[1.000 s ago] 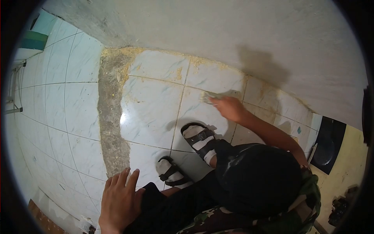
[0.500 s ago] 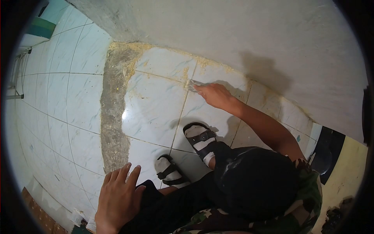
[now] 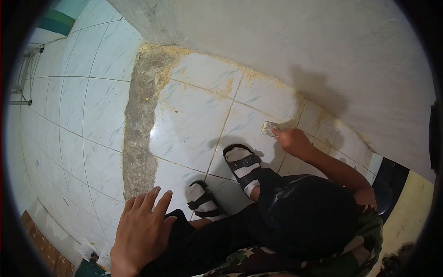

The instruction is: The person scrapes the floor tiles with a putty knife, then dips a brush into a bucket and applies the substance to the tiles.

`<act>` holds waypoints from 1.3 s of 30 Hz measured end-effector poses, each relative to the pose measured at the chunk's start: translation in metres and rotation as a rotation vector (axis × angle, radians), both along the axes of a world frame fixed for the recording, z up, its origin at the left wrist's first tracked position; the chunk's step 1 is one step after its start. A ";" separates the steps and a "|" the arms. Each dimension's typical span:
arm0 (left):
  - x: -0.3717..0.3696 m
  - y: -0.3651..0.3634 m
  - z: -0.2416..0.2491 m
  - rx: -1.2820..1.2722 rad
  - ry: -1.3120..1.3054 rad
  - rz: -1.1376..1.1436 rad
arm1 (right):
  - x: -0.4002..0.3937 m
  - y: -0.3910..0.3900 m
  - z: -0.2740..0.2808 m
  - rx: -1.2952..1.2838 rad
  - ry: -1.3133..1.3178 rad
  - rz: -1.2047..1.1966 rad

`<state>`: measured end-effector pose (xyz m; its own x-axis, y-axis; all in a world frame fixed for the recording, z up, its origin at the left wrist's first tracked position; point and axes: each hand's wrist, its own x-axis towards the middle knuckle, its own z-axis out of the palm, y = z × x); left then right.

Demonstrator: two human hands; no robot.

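My right hand [image 3: 294, 140] is closed around a small flat scraper [image 3: 268, 129], its blade smeared with pale residue. The scraper is low over the white tiles [image 3: 191, 131], to the right of a grout line and a short way out from the wall. Yellowish crumbs [image 3: 229, 86] stick to the tiles and along the foot of the wall. Nearer to me, my left hand [image 3: 140, 233] rests over my bent knee, fingers stretched out and holding nothing. Its fingertips overlap the lower end of a rough grey strip [image 3: 140, 120] in the floor.
A plain grey wall [image 3: 286, 41] borders the tiles on the far side. My sandalled feet [image 3: 242, 164] stand on the tiles between my hands. A metal frame [image 3: 20, 87] stands at the far left, and a brown patterned board [image 3: 46, 247] lies at lower left.
My right hand has drawn the scraper back to the right and toward me, away from the crumbs near the grout line. My left hand stays over the knee. The view has shifted slightly.
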<state>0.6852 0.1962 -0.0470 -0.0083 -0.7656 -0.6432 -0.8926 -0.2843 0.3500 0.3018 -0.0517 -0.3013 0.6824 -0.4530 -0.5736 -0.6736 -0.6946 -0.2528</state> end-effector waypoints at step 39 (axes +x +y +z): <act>-0.001 0.008 0.004 0.003 0.001 -0.009 | -0.041 0.041 -0.007 -0.017 0.016 -0.107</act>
<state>0.6840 0.2047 -0.0434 -0.0160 -0.7638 -0.6453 -0.8948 -0.2770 0.3501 0.2606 -0.0108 -0.3082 0.6205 -0.5325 -0.5757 -0.7480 -0.6224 -0.2305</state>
